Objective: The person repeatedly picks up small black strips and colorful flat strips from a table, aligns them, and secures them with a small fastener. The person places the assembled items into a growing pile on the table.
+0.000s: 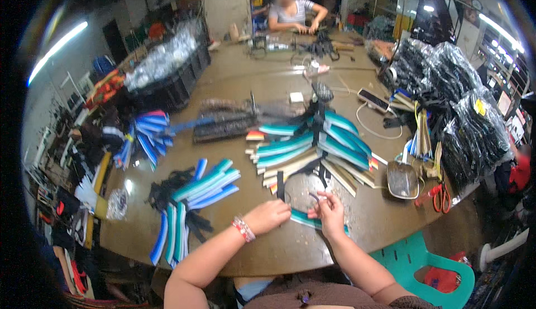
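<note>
A green, white and dark striped strip (306, 219) lies on the table in front of me. My left hand (270, 216), with a beaded bracelet at its wrist, is closed at the strip's left end, its fingertips partly hidden. A black strap (281, 186) runs down to those fingers. Over the strip's right part, my right hand (330, 214) has thumb and fingers pinched on a small dark piece too small to name. Just beyond both hands spreads a pile of teal, white and cream striped strips (287, 146) with black straps across it.
Bundles of blue and green strips (204, 189) lie left. A metal scoop-like tray (402, 179) and orange-handled scissors (441, 198) sit right, near plastic-wrapped black goods (474, 125). A cabled phone (373, 100) lies beyond. A green chair (410, 261) stands at the near edge; a co-worker (293, 13) works opposite.
</note>
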`<state>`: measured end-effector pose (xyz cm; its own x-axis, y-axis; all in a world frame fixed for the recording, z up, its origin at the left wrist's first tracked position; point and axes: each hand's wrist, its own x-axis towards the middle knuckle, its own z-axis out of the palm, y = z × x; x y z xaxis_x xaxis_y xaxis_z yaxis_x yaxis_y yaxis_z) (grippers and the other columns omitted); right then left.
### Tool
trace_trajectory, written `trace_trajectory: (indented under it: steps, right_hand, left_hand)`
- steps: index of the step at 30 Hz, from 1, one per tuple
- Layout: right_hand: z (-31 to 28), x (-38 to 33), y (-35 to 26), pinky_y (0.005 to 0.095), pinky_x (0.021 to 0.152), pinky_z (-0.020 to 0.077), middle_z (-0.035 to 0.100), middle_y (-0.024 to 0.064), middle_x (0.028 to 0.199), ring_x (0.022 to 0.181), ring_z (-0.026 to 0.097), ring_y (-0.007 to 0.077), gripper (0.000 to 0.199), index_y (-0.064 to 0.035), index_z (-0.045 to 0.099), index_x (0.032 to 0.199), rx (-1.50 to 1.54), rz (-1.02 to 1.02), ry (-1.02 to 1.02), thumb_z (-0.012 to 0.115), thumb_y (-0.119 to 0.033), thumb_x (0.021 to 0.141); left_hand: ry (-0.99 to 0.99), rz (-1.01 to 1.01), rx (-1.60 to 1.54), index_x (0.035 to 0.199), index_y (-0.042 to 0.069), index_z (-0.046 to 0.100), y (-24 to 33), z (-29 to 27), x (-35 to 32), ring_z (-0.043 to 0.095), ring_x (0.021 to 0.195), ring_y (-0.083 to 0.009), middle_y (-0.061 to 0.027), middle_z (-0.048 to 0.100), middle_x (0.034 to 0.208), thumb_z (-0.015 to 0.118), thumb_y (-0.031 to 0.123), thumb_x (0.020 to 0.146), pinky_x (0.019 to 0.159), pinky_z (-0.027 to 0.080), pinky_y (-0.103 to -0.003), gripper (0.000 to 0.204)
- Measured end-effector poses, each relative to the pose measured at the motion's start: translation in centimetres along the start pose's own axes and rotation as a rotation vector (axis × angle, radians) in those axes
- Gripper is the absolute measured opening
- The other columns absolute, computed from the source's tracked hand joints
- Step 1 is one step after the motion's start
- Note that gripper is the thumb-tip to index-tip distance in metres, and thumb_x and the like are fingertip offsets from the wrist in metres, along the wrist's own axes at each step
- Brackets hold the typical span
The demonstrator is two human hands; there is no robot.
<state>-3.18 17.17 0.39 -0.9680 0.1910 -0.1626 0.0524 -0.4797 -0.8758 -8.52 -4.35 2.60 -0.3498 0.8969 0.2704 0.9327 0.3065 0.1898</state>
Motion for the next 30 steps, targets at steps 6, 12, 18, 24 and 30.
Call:
trace_trajectory:
  steps: [6,12,18,24,30]
  right_hand:
    - [-0.8,0.4,0.2,0.0311,0.056,0.0565,0.057,0.0093,0.077,0.064,0.064,0.0212,0.022,0.0024,0.048,0.116,0.143,-0.016,-0.014,0.046,-0.003,0.095]
    - [-1.1,0.3,0.4,0.0313,0.058,0.0555,0.056,0.008,0.076,0.065,0.064,0.021,0.021,0.0012,0.049,0.115,0.173,-0.011,-0.021,0.046,-0.003,0.095]
    - [-1.0,0.2,0.3,0.0308,0.059,0.0551,0.057,0.0073,0.076,0.066,0.064,0.0207,0.021,0.0008,0.049,0.116,0.165,-0.009,-0.033,0.047,-0.005,0.095]
    - [-1.1,0.3,0.3,0.0298,0.06,0.0548,0.058,0.0072,0.075,0.066,0.064,0.0197,0.022,0.0007,0.05,0.116,0.167,0.0,-0.033,0.047,-0.005,0.095]
    - [-1.0,0.3,0.1,0.0296,0.059,0.0546,0.058,0.0071,0.075,0.065,0.063,0.0195,0.021,0.0005,0.05,0.115,0.151,0.009,-0.019,0.047,-0.006,0.095]
  left_hand:
    - [0.06,-0.052,-0.093,0.092,0.003,0.052,0.8,0.3,0.2,0.054,0.09,-0.0257,-0.0094,0.055,0.097,0.056,0.012,0.086,0.082,0.048,-0.034,0.012]
    - [0.106,-0.081,-0.129,0.093,0.002,0.054,0.9,0.6,-0.2,0.054,0.092,-0.0274,-0.0104,0.056,0.098,0.059,0.013,0.085,0.082,0.047,-0.035,0.015]
    - [0.182,-0.279,-0.052,0.093,0.003,0.055,2.7,1.7,-0.2,0.056,0.091,-0.0281,-0.0105,0.059,0.098,0.063,0.01,0.084,0.081,0.048,-0.037,0.013]
    - [0.359,-0.388,-0.169,0.091,0.003,0.056,3.5,2.1,-0.6,0.057,0.092,-0.029,-0.0102,0.06,0.096,0.064,0.008,0.083,0.081,0.048,-0.037,0.012]
    - [0.378,-0.355,-0.237,0.096,0.005,0.062,3.4,1.7,-0.8,0.058,0.095,-0.0273,-0.0081,0.062,0.101,0.068,0.01,0.081,0.083,0.048,-0.036,0.017]
